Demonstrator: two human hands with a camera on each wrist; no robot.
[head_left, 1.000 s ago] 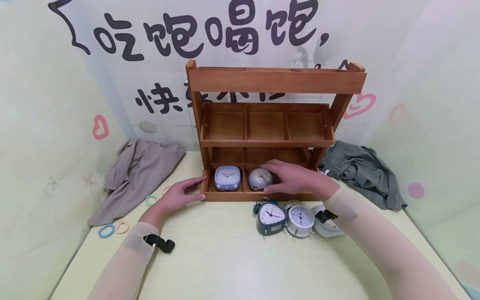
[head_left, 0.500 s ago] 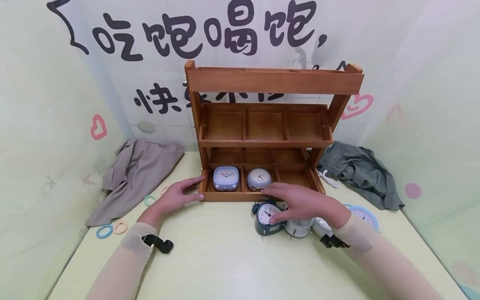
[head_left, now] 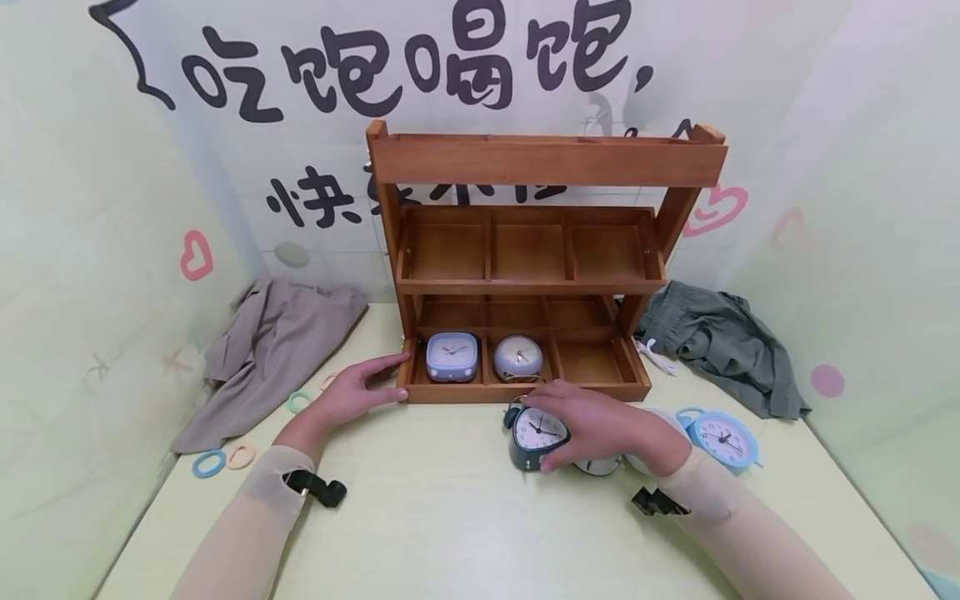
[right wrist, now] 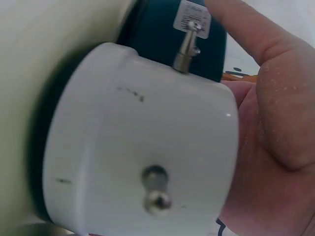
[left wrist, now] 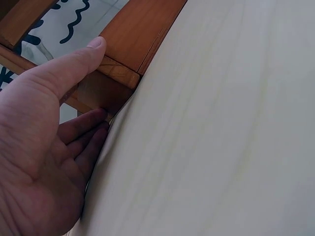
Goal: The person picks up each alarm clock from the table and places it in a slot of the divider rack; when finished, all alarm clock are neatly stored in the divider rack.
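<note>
In the head view my left hand [head_left: 356,396] touches the left end of a brown wooden tiered rack [head_left: 525,392], thumb near its front corner. The left wrist view shows the thumb [left wrist: 74,66] against the wood, the other fingers lower at the end panel. My right hand [head_left: 592,421] holds a dark teal alarm clock [head_left: 536,433] on the table, thumb and fingers about it. In the right wrist view a white alarm clock [right wrist: 147,132] hides much of the teal clock [right wrist: 162,29]. A blue square clock [head_left: 452,357] and a round lilac clock [head_left: 517,357] sit in the rack's bottom tray.
A light blue alarm clock [head_left: 723,437] stands right of my right hand; a white one is partly hidden under it. A taupe cloth [head_left: 281,342] lies left, dark green cloth [head_left: 723,346] right. Several coloured rings, including a blue ring [head_left: 208,463], lie on the left.
My right hand has left the round lilac clock in the bottom tray, moved down toward the front, and taken hold of the dark teal alarm clock. The left hand stays at the rack.
</note>
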